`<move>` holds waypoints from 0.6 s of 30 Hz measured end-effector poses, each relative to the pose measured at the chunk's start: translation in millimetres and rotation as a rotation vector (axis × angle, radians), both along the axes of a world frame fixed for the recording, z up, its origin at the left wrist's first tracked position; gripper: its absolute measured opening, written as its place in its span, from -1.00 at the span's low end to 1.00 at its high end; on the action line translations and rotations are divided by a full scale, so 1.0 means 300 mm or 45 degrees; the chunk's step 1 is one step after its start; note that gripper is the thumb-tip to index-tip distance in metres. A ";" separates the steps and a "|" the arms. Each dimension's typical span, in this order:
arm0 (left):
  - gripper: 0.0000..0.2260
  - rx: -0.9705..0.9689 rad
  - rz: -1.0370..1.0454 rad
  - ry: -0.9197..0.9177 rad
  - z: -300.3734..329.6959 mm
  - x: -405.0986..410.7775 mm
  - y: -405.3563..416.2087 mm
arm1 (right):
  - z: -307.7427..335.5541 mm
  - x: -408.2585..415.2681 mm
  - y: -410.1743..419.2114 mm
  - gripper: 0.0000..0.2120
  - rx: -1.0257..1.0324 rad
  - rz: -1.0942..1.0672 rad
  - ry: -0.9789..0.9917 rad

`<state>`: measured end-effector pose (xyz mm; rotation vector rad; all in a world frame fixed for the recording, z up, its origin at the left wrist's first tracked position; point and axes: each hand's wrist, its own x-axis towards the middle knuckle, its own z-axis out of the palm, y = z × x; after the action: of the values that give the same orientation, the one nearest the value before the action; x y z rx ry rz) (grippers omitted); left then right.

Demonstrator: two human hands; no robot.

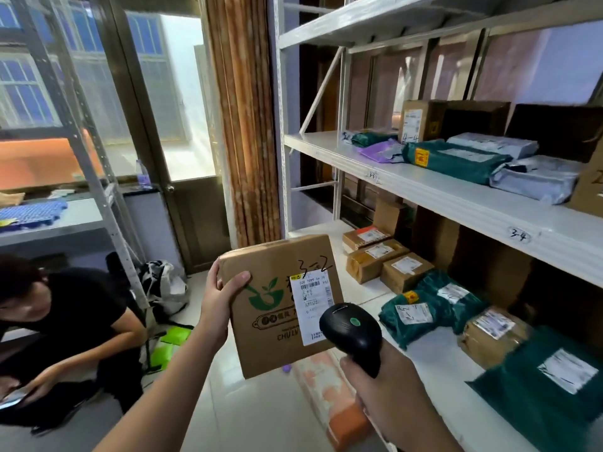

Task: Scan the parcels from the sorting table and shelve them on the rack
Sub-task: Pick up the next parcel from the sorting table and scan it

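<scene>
My left hand (219,296) grips the left edge of a brown cardboard parcel (270,331) held up in the middle of the head view, thumb on its face. The parcel bears a green logo, a white shipping label (312,305) and "3-2" handwritten above it. My right hand (383,391) holds a black barcode scanner (352,332) by its handle, its head just in front of the label's lower right corner. The white rack (456,203) stands to the right.
The rack's middle shelf holds green, purple and grey mailer bags and a carton (421,120). The lower shelf carries small cartons (375,259) and green bags (424,313). A seated person in black (58,321) is at the left, beside a grey rack (107,207). Bags lie on the floor.
</scene>
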<state>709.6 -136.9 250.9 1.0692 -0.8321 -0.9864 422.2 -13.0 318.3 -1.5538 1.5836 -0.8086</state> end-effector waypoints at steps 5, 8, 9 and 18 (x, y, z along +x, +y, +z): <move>-0.16 0.039 0.104 0.062 -0.026 0.141 -0.183 | -0.001 0.129 -0.235 -0.93 0.073 0.045 -0.028; -0.14 0.058 0.131 0.052 -0.053 0.249 -0.322 | -0.012 0.228 -0.393 -0.93 0.042 0.066 -0.016; -0.13 0.059 0.134 0.047 -0.062 0.283 -0.373 | -0.012 0.265 -0.450 -0.93 0.029 0.072 -0.018; -0.09 0.090 0.043 0.037 -0.073 0.481 -0.833 | -0.001 0.501 -0.886 -0.88 0.053 0.074 0.019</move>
<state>853.8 -386.9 228.9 1.1235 -0.7579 -1.0067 572.5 -279.0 318.1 -1.5720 1.5491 -0.7292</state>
